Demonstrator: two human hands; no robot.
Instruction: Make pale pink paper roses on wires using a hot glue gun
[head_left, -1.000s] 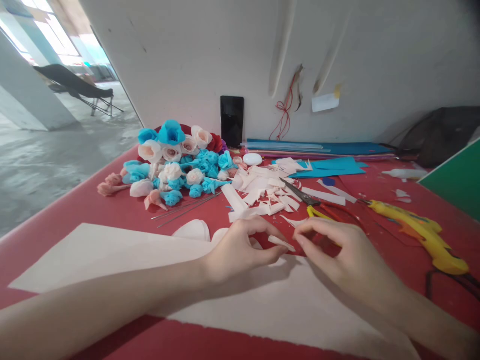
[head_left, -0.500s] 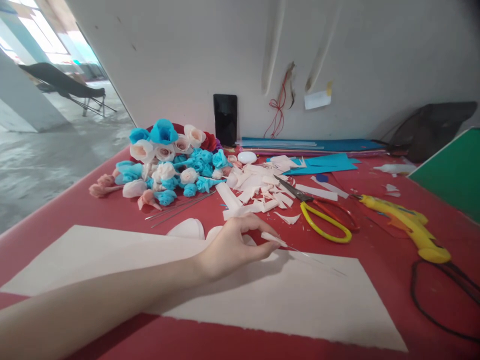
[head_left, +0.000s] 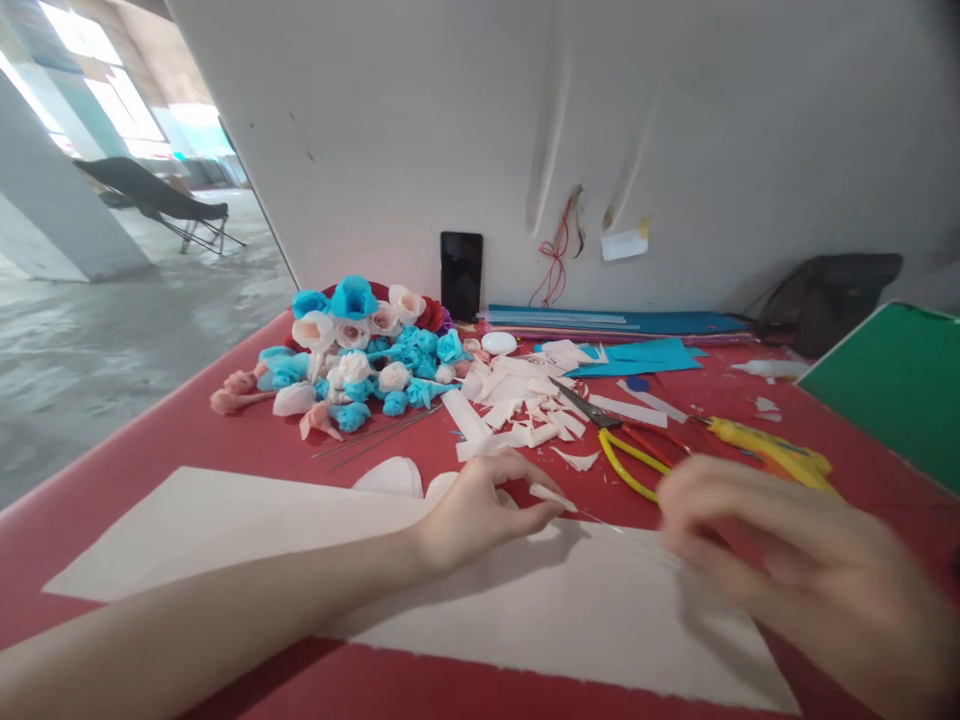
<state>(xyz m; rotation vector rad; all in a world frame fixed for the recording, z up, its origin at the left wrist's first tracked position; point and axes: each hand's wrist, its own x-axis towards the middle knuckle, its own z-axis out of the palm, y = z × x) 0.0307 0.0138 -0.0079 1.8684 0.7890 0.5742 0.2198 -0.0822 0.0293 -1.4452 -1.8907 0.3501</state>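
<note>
My left hand (head_left: 487,510) pinches a thin wire whose near end is wrapped in a small roll of pale paper (head_left: 553,498). The bare wire (head_left: 600,522) points to the right over a large pale paper sheet (head_left: 585,600). My right hand (head_left: 780,560) is smeared by motion near the wire's far end, so I cannot see whether its fingers touch it. Some rounded paper petals (head_left: 390,477) lie just behind the sheet, partly hidden by my left hand. Scissors (head_left: 615,430) with yellow and red handles lie behind my right hand.
Blue, white and pink paper flowers (head_left: 360,350) are heaped at the back left, with loose wires (head_left: 375,437) before them. Paper scraps (head_left: 525,390) cover the middle. A yellow glue gun (head_left: 772,447) lies right, beside a green board (head_left: 892,390). A phone (head_left: 461,275) leans on the wall.
My right hand has come into view from the right, up to the wire's far end. My left hand keeps its pinch on the wrapped wire. The view has tilted slightly up.
</note>
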